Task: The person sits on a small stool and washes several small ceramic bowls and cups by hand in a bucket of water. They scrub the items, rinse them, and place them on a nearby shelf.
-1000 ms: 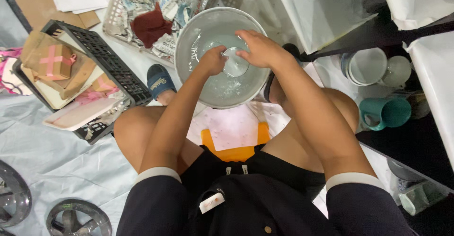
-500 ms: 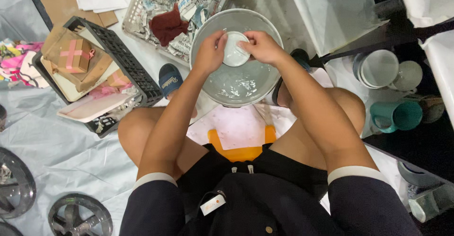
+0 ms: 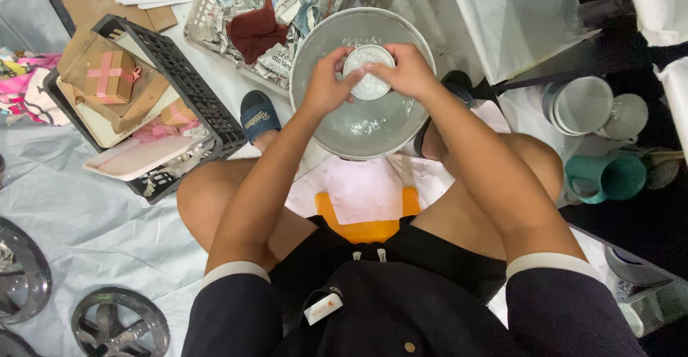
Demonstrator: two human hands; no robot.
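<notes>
Here, both hands hold 1 small round white cup (image 3: 368, 72) over the large round grey metal basin (image 3: 315, 56) of soapy water. The left hand (image 3: 326, 85) grips the cup's left rim, and the right hand (image 3: 408, 70) closes on its right side. The basin sits on the floor between the person's knees, just beside a white wire basket of crumpled newspaper (image 3: 215, 13). A teal mug (image 3: 609, 178) stands well apart at right.

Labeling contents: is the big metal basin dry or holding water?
Holding water: the basin shows shallow, glinting liquid under the small white bowl that both hands hold.
</notes>
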